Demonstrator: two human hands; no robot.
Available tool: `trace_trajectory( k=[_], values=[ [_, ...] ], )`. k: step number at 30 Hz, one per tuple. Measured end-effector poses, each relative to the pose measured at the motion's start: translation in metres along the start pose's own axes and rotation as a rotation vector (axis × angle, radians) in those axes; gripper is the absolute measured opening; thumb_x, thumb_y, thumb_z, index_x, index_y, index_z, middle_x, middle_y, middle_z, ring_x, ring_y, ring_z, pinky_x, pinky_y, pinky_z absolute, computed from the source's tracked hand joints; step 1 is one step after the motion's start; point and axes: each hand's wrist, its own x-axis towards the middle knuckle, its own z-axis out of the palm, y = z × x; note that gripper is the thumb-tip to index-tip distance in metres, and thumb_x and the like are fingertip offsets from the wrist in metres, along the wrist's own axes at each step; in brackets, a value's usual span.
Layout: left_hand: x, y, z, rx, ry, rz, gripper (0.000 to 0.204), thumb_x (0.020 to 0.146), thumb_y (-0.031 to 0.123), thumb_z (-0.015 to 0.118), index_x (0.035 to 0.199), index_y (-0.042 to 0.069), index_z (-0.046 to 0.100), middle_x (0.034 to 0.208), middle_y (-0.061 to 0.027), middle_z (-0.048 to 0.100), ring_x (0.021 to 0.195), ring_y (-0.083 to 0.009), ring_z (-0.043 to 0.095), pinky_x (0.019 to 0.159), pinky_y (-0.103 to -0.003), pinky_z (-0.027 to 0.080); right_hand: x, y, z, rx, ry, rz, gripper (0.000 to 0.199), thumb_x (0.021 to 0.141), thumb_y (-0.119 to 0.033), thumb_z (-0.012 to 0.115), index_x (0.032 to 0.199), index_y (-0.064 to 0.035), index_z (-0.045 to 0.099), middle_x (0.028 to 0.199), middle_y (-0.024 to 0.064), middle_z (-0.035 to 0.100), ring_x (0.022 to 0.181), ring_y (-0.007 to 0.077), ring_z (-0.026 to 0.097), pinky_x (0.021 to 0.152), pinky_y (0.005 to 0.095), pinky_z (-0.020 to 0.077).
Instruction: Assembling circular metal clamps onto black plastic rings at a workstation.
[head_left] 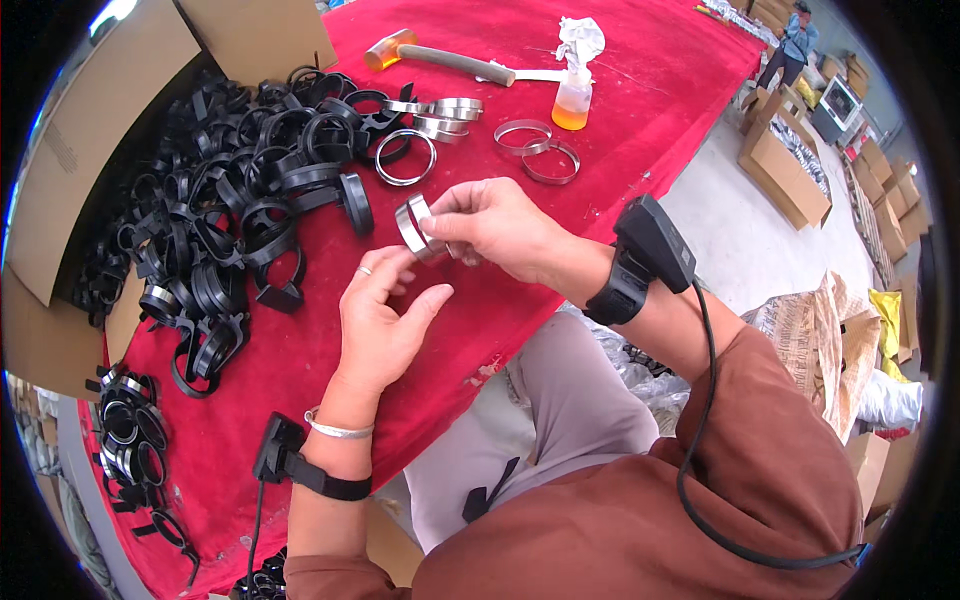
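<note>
My right hand (505, 228) pinches a shiny metal ring (411, 226) between thumb and fingers, holding it tilted above the red cloth. Just below the ring is my left hand (380, 330), its thumb stretched out apart from the fingers. The left fingertips come close to the ring's lower edge; whether they touch it I cannot tell. Left of both hands spreads a large heap of black ring-shaped clamps (270, 180). Beyond the held ring lie a loose silver ring (406, 182), a small stack of metal rings (442, 125) and two thin metal rings (551, 161).
On the red-covered table (660, 60) lie a mallet (440, 56) and a bottle of orange liquid (572, 105) topped with white tissue. A cardboard box (110, 110) backs the heap. More black and silver clamps (130, 430) sit at the left edge. Another person (793, 50) stands far right.
</note>
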Motion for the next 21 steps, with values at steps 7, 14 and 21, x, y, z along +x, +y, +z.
trace_trajectory(
  k=[7,14,21],
  values=[
    [0.005,-0.003,-0.023,-0.912,0.158,-0.547,0.011,0.091,0.017,0.058,0.086,0.007,0.059,0.071,0.0006,0.056,0.055,-0.0066,0.048,0.049,-0.02,0.037,-0.007,-0.002,-0.01,-0.25,-0.232,-0.15,0.013,0.087,-0.013,0.061,0.091,-0.0013,0.064,0.074,0.0015,0.063,0.061,0.0051,0.054,0.054,0.0214,0.0442],
    [0.008,0.003,-0.023,0.539,-0.034,0.061,0.014,0.083,0.012,0.062,0.075,0.002,0.058,0.068,-0.009,0.053,0.061,-0.0238,0.053,0.057,-0.03,0.044,0.037,-0.003,-0.018,-0.94,-0.191,-0.736,0.02,0.081,-0.014,0.062,0.097,-0.0017,0.065,0.081,0.0148,0.06,0.076,0.0319,0.06,0.07,0.0395,0.0488],
    [0.013,-0.002,-0.011,0.49,0.006,0.135,0.011,0.078,0.011,0.069,0.083,0.004,0.062,0.076,-0.0055,0.055,0.06,-0.0163,0.054,0.054,-0.026,0.044,0.102,-0.013,-0.034,-1.805,-0.207,-0.693,0.018,0.076,-0.007,0.061,0.093,-0.0009,0.065,0.089,0.013,0.058,0.088,0.0295,0.059,0.074,0.0381,0.0498]
  ],
)
